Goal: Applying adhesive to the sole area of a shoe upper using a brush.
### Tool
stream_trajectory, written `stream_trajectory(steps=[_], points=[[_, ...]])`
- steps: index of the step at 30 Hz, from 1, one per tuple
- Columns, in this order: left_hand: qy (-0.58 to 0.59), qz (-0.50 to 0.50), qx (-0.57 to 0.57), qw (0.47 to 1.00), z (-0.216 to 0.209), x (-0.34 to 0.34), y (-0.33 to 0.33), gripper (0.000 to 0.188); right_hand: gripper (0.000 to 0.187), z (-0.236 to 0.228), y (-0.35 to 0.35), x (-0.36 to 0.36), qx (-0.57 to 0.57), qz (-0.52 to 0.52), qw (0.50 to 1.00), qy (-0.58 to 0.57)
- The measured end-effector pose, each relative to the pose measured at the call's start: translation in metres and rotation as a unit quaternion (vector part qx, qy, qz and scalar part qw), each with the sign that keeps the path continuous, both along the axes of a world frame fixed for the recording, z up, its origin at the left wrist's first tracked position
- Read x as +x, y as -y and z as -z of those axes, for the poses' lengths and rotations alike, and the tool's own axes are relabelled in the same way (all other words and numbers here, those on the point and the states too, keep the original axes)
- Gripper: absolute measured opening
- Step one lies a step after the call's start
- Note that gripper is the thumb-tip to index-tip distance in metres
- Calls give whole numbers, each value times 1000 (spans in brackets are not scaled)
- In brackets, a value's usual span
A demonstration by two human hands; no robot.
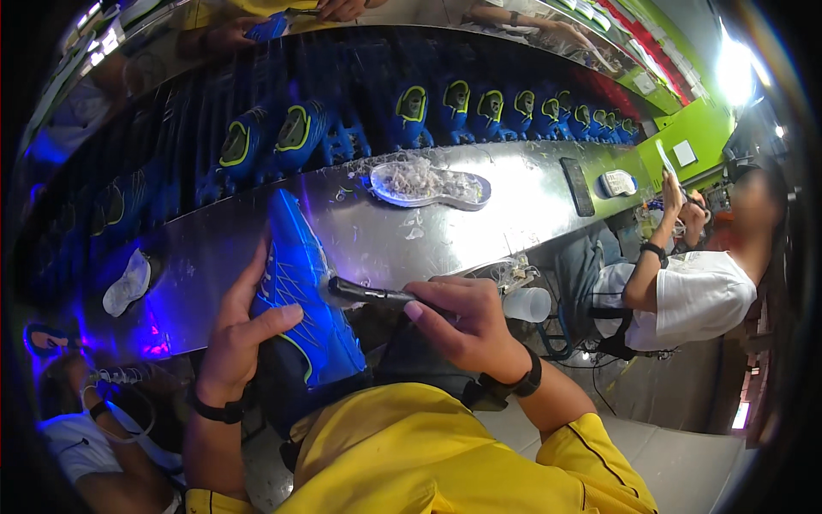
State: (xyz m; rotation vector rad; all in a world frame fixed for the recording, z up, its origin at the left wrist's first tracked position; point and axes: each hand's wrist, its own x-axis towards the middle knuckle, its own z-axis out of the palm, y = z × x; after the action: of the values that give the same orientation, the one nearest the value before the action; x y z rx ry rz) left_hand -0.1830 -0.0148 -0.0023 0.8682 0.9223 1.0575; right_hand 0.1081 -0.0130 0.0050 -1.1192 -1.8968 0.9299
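Observation:
A blue lace-patterned shoe upper [300,274] is tilted in front of me, toe pointing away, with a yellow-green line near its heel end. My left hand [242,325] is closed around its left side, thumb lying over the top. In my right hand [467,324] is a dark-handled brush [377,293], pinched between thumb and fingers. The brush's head meets the shoe's right edge; its bristles are hard to make out. Beyond them a white shoe sole [445,190], heaped with pale fluffy bits, lies on the metal bench [205,244].
A row of blue shoes [295,133] stands on a dark rack behind the bench. Another pale sole [130,283] lies at left, a dark block [577,187] at right. Co-workers sit on both sides, one in a white shirt [702,295]. A white cup [527,304] hangs by the bench edge.

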Motion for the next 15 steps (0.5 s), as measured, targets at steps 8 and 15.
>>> stream_trajectory(steps=[8,15], points=[[-7,-24,-6,1000,2,-4,-15,97,19,-4,-2,12,-46,-43,998,-6],[21,-54,-45,997,5,-7,-26,89,20,-14,-4,25,-59,-57,996,35]])
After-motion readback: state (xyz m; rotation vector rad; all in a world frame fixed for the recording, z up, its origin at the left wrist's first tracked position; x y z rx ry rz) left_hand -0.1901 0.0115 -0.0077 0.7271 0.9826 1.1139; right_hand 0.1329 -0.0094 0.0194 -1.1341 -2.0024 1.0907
